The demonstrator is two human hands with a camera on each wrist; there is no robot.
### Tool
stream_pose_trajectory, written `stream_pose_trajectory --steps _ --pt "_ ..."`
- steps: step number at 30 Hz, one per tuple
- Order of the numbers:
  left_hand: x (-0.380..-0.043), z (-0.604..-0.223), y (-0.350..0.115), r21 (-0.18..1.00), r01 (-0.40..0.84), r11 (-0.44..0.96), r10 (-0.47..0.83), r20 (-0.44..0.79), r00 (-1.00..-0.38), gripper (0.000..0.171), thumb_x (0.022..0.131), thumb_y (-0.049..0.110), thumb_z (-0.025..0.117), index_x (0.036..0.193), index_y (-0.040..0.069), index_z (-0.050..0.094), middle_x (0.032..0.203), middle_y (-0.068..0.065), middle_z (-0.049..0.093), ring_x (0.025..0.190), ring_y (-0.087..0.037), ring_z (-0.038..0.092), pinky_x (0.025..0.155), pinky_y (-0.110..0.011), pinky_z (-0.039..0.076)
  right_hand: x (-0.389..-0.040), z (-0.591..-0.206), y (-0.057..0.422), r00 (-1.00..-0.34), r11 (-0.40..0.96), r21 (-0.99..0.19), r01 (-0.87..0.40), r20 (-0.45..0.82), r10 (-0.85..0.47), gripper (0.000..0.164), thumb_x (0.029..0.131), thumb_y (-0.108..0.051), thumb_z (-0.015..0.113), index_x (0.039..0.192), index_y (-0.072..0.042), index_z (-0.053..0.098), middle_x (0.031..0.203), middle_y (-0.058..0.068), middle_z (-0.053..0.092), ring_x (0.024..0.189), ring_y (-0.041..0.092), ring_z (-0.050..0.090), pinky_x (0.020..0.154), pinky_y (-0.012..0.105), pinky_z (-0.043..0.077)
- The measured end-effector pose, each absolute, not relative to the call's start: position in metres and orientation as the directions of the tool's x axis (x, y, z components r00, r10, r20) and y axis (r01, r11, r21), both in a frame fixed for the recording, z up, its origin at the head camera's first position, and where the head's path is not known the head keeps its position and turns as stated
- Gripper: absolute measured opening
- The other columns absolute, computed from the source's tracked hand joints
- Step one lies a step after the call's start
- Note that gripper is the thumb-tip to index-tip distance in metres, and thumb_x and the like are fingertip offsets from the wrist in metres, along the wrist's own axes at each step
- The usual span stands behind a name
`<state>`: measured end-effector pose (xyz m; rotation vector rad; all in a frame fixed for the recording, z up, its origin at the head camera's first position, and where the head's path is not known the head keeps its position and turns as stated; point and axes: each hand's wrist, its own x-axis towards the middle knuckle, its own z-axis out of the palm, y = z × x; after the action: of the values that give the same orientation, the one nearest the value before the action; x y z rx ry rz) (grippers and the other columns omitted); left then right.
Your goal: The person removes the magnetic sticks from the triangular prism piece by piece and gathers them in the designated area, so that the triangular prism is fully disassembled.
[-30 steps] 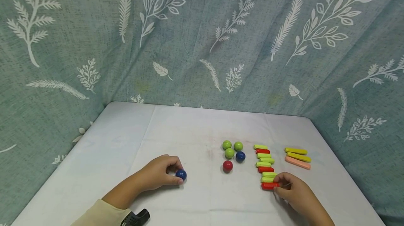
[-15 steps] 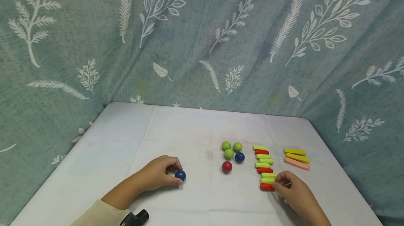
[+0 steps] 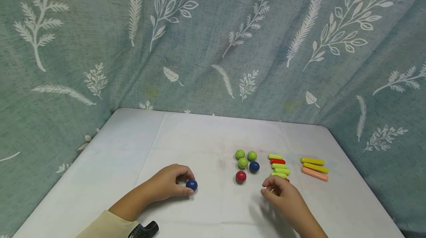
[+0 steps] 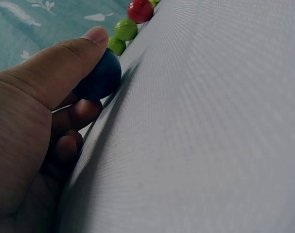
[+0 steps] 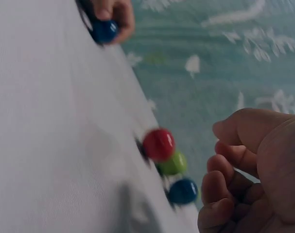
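Note:
My left hand [image 3: 166, 183] pinches a glossy dark blue ball [image 3: 192, 184] between thumb and fingers, low over the white table; the left wrist view shows the same ball [image 4: 101, 77] under the thumb. My right hand [image 3: 287, 198] is raised above the table with fingers loosely bent and nothing between them. It hides the near end of a column of short light green sticks [image 3: 279, 170] and red sticks [image 3: 277, 161]. Left of that hand lies a red ball [image 3: 241, 177], with a second blue ball [image 3: 254, 167] and three green balls [image 3: 242, 163] behind it.
Two yellow sticks [image 3: 313, 161] and an orange stick [image 3: 314, 174] lie at the right. A white cloth covers the table [image 3: 186, 134]. Teal leaf-patterned fabric [image 3: 199, 38] rises behind and at both sides.
My right hand has let go of the red stick at the column's near end and moved left, up off the table. My left hand keeps its place with the blue ball.

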<state>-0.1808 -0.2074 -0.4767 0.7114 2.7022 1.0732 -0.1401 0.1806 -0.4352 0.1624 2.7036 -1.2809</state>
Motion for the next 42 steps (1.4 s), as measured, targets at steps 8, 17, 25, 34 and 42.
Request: stream_pose_trajectory --steps 8,17,25,34,42 --pt "-0.180 -0.477 -0.207 0.700 0.374 0.609 0.482 0.049 -0.875 0.035 0.081 0.051 0.088 0.105 0.032 0.071 0.096 0.017 0.063 0.089 -0.006 0.056 0.078 -0.025 0.048 -0.145 -0.431 0.127 -0.929 0.609 -0.786 -0.106 -0.140 -0.343 0.017 0.092 -0.025 0.081 0.101 -0.018 0.069 0.087 -0.003 0.064 0.076 0.016 0.059 0.062 0.025 0.049" --pt "-0.182 -0.479 -0.210 0.741 0.352 0.572 0.493 0.032 -0.870 0.040 0.082 0.047 0.089 0.112 0.027 0.071 0.100 0.013 0.065 0.091 -0.006 0.059 0.080 -0.025 0.051 -0.161 -0.434 0.072 -0.879 0.598 -0.775 -0.206 -0.122 -0.461 0.018 0.091 -0.024 0.081 0.104 -0.020 0.069 0.088 -0.008 0.065 0.071 0.013 0.061 0.058 0.028 0.051" --pt "-0.189 -0.474 -0.226 0.800 0.305 0.516 0.506 0.003 -0.862 0.041 0.084 0.038 0.089 0.115 0.020 0.070 0.102 0.006 0.068 0.089 -0.011 0.060 0.079 -0.025 0.052 -0.174 -0.443 0.043 -0.859 0.587 -0.761 -0.274 -0.081 -0.506 0.040 0.089 -0.030 0.084 0.124 -0.029 0.067 0.115 -0.002 0.064 0.087 0.011 0.058 0.077 0.030 0.050" --pt "-0.190 -0.474 -0.242 0.816 0.303 0.493 0.496 0.022 -0.868 0.035 0.085 0.032 0.089 0.111 0.017 0.070 0.098 -0.001 0.066 0.085 -0.011 0.059 0.076 -0.024 0.052 -0.183 -0.450 0.026 -0.781 0.533 -0.772 -0.346 -0.079 -0.620 0.046 0.090 -0.027 0.084 0.133 -0.031 0.069 0.128 -0.004 0.063 0.087 0.007 0.058 0.079 0.025 0.050" --pt "-0.192 -0.475 -0.235 0.802 0.319 0.505 0.498 0.031 -0.866 0.027 0.089 0.031 0.085 0.109 0.020 0.071 0.092 0.001 0.064 0.084 -0.010 0.059 0.074 -0.024 0.052 -0.181 -0.452 0.024 -0.792 0.595 -0.724 -0.350 -0.110 -0.600 0.031 0.090 -0.026 0.083 0.116 -0.036 0.071 0.106 -0.017 0.065 0.088 0.005 0.059 0.081 0.028 0.049"
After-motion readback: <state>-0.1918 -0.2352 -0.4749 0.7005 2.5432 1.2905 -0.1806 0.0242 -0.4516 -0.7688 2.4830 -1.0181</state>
